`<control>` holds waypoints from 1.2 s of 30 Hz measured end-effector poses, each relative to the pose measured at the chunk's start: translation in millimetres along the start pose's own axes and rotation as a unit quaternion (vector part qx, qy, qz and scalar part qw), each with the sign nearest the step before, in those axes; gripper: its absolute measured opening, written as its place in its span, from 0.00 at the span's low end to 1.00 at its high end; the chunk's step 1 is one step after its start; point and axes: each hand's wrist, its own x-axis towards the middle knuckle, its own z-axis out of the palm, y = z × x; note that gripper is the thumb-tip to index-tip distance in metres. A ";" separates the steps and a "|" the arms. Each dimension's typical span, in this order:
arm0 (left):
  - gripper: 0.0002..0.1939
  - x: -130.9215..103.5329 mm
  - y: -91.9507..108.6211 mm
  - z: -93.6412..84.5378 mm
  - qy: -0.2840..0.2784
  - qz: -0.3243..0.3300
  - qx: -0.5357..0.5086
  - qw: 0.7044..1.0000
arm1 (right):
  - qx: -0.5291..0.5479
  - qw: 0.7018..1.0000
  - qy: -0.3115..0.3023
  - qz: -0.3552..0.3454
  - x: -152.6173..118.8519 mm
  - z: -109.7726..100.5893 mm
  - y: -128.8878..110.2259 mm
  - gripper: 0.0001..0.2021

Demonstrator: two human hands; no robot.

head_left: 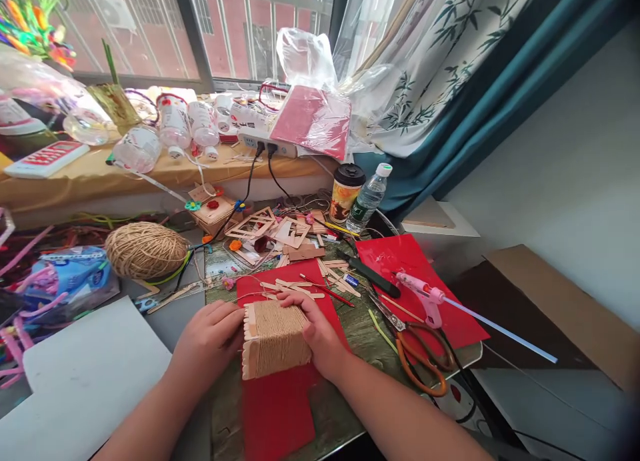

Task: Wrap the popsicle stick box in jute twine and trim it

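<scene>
A small craft-stick box (280, 344), wrapped in tan twine, is tilted above a red sheet (280, 417). Along its left edge the rounded stick ends show bare. My right hand (320, 334) grips the box from the right, fingers over the top and thumb on the near side. At the left edge is my left hand (213, 334), its fingers curled together; their tips are partly hidden beside the box, so what they pinch cannot be made out. A thin strand of twine (260, 293) runs behind the box. The ball of twine (147, 250) lies farther back on the left.
To the right are large scissors (425, 364), a pink glue gun (425, 294) with a long glue stick, and a black-handled tool (373, 274). Loose craft sticks (295, 287) lie behind the box. A lidded cup (346, 194) and water bottle (369, 201) stand at the back.
</scene>
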 end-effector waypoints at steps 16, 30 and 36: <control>0.09 1.1 -4.8 1.3 0.005 0.054 0.035 0.998 | 0.024 1.000 0.005 0.012 -2.0 3.0 3.6 0.33; 0.10 0.3 -7.1 -1.2 0.005 0.065 0.033 0.997 | 0.028 1.000 -0.002 0.010 -4.2 2.7 4.7 0.33; 0.10 -3.2 -5.3 -1.2 0.013 0.089 0.095 0.991 | 0.033 0.999 0.003 0.013 -2.1 0.4 2.5 0.32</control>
